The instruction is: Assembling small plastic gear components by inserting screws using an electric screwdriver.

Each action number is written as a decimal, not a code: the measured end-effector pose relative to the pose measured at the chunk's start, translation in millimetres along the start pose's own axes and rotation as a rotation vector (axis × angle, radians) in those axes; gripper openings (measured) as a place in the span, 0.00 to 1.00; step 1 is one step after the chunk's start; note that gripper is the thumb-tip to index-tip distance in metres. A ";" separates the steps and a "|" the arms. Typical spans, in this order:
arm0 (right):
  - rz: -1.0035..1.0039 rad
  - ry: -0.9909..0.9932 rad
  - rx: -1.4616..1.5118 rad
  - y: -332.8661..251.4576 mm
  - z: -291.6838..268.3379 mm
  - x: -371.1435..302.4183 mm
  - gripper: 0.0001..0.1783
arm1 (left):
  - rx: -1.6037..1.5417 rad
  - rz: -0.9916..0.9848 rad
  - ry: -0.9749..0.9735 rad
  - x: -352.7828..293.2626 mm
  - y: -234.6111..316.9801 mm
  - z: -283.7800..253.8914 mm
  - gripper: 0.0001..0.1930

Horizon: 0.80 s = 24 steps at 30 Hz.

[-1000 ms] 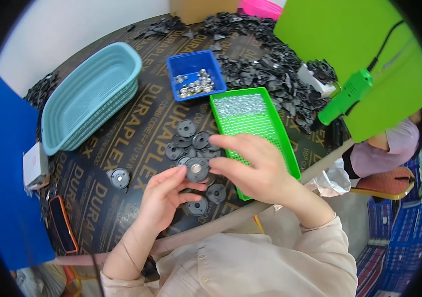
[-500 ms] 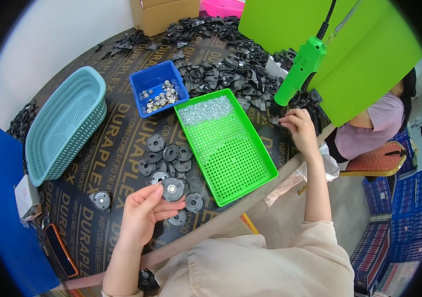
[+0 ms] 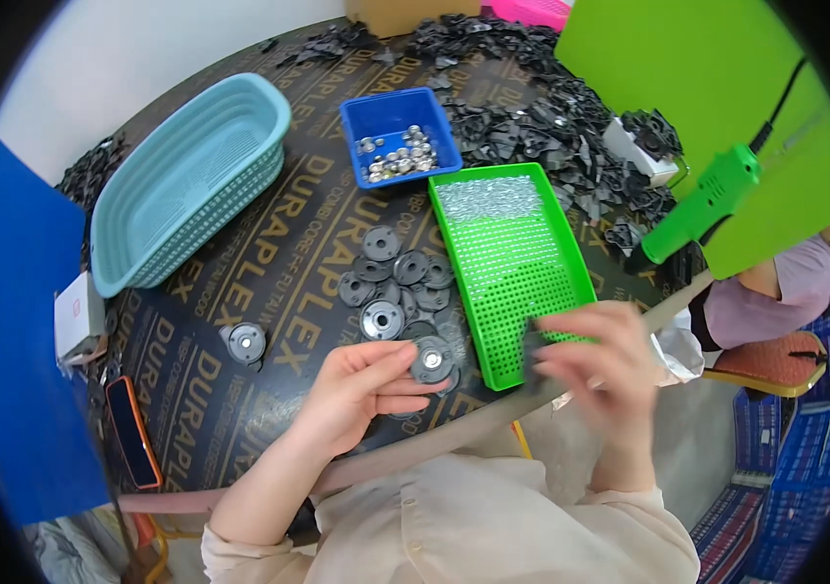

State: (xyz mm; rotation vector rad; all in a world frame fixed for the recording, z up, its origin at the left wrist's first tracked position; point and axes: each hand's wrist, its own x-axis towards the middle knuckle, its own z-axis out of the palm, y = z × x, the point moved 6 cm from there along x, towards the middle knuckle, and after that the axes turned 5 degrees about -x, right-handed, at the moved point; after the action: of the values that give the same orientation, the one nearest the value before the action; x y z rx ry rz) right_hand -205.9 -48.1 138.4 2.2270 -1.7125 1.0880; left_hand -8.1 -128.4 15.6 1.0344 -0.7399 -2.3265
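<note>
Between the fingers and thumb of my left hand (image 3: 351, 397) is a round dark grey disc (image 3: 431, 361) with a shiny metal centre. My right hand (image 3: 608, 362), smeared by motion, pinches a small black plastic part (image 3: 533, 352) over the near end of the green perforated tray (image 3: 461, 292). Small silver screws (image 3: 488, 198) fill the tray's far end. Just beyond my left hand lies a loose pile of similar discs (image 3: 381, 243). Another disc with a metal centre (image 3: 245, 343) rests apart to the left.
A blue bin (image 3: 395, 109) holds small round metal pieces (image 3: 403, 164). Black plastic parts (image 3: 541, 127) heap along the back. A green electric screwdriver (image 3: 702, 209) hangs at right. Left are a pale blue basket (image 3: 191, 234), white box (image 3: 74, 316) and phone (image 3: 132, 433). Someone sits at right (image 3: 775, 287).
My right hand has come from beneath the screwdriver to the tray's near end, carrying the black part towards my left hand. My left hand still holds the disc. The whole view has shifted.
</note>
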 end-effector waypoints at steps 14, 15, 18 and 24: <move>-0.027 -0.161 0.304 -23.0 86.4 20.4 0.09 | -0.161 0.027 -0.144 -1.5 0.8 -0.7 0.14; -0.027 -0.163 0.302 -23.0 87.9 19.4 0.09 | -0.188 0.021 -0.143 -1.1 0.6 -0.8 0.14; -0.047 -0.207 0.308 -25.7 89.2 18.0 0.10 | -0.080 0.021 -0.116 2.2 1.9 -4.7 0.10; 0.221 0.061 0.342 38.0 32.5 30.5 0.07 | 0.914 0.795 0.319 -39.3 88.0 -10.2 0.12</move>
State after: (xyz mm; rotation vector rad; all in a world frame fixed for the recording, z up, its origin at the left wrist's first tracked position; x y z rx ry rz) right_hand -221.6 -101.8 121.1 2.1926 -1.9041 1.5904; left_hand 41.5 -171.6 86.7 1.1087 -1.7474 -1.0848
